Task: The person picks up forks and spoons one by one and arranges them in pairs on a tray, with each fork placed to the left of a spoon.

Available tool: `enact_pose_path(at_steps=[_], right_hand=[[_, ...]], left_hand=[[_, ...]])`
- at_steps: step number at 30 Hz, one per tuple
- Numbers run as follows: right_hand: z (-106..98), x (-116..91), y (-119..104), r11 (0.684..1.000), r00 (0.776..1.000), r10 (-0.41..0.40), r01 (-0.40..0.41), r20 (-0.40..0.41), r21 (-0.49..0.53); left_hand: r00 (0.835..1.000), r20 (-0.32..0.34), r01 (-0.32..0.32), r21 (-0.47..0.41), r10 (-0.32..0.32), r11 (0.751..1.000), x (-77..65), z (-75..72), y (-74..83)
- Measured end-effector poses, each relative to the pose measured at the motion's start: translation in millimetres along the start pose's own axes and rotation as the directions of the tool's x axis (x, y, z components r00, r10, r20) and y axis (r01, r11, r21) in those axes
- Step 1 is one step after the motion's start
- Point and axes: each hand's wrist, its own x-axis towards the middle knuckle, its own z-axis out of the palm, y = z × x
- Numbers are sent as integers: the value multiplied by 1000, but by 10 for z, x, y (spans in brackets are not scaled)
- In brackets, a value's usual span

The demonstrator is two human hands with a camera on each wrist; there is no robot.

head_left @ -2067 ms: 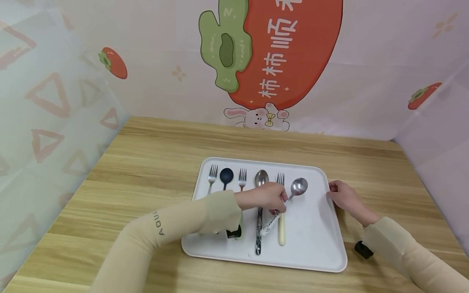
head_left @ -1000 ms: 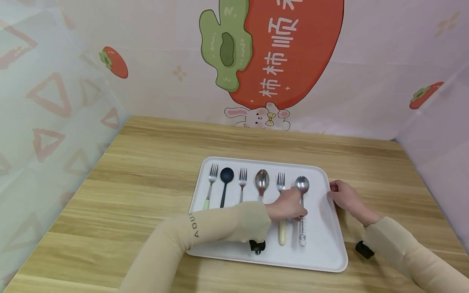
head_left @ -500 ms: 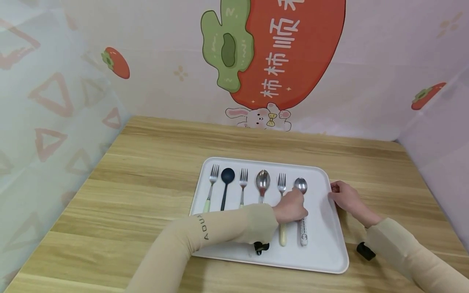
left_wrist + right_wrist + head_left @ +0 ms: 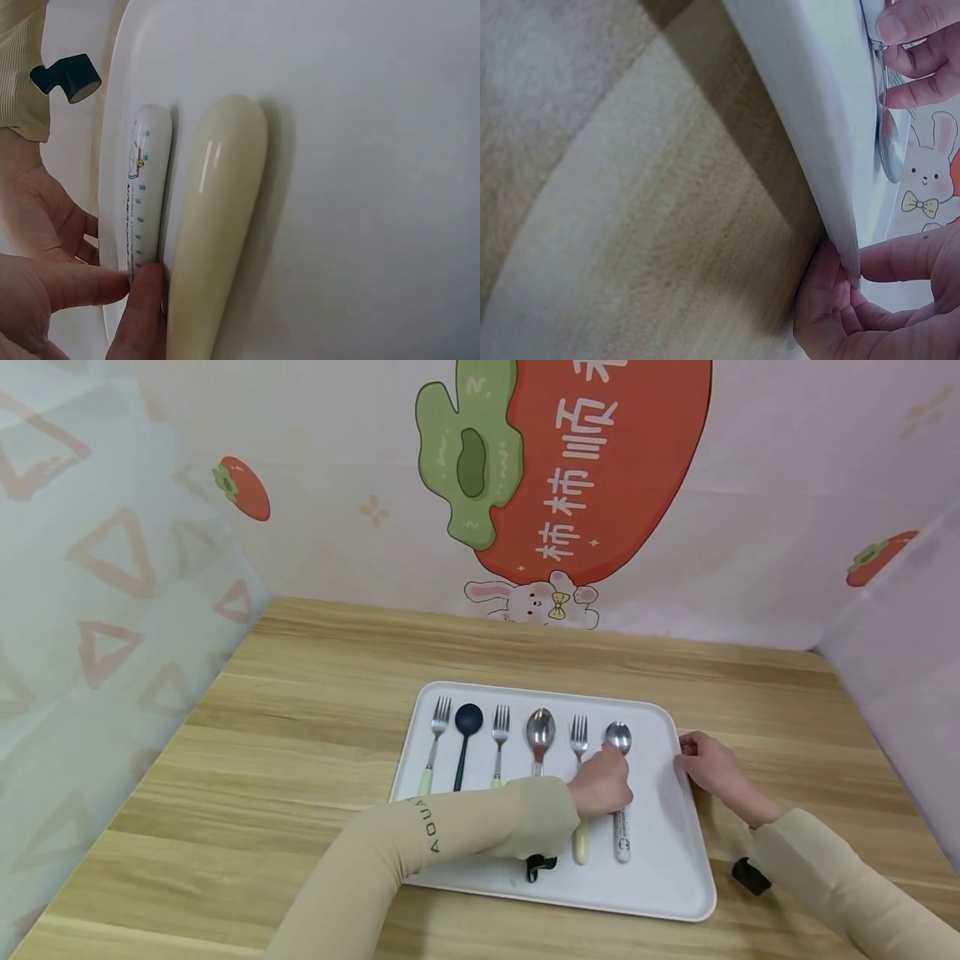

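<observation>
My left hand (image 4: 602, 783) pinches a silver spoon (image 4: 618, 737) by its white patterned handle (image 4: 146, 187), between thumb and finger. The spoon lies upright in the row, just right of a fork (image 4: 580, 737) with a cream handle (image 4: 225, 210). My right hand (image 4: 711, 768) grips the right rim of the white tray (image 4: 675, 885), thumb on top and fingers curled beneath, as the right wrist view shows. My left forearm hides parts of the handles in the middle of the tray.
Further left on the tray lie a large silver spoon (image 4: 540, 731), a fork (image 4: 501, 725), a black spoon (image 4: 468, 720) and a fork with a pale green handle (image 4: 441, 717). Wooden table (image 4: 300, 735) surrounds the tray. Printed cloth walls (image 4: 337, 543) stand behind and at both sides.
My left hand has brought the patterned-handled spoon from a slant across the cream-handled fork to the right, straightening it beside that fork. It has since shifted only slightly. My right hand stays on the rim.
</observation>
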Motion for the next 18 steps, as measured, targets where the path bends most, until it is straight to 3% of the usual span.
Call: enact_pose_path(at_steps=[8, 11, 14, 18], right_hand=[[-4, 1, -2, 1000, 1000, 6, -6, 17, 1], [-3, 2, -4, 1000, 1000, 8, -9, 17, 8], [-19, 7, -3, 1000, 999, 17, -18, 38, 17], [-118, 28, -8, 997, 987, 44, -53, 152, 54]], left_hand=[[1000, 10, 17, 2, -17, 1000, 14, -8, 13], [1000, 18, 19, -35, -18, 999, 1, -23, 11], [999, 46, 5, -76, -2, 997, -43, -97, 0], [990, 131, -32, -102, 46, 994, -125, -314, -60]])
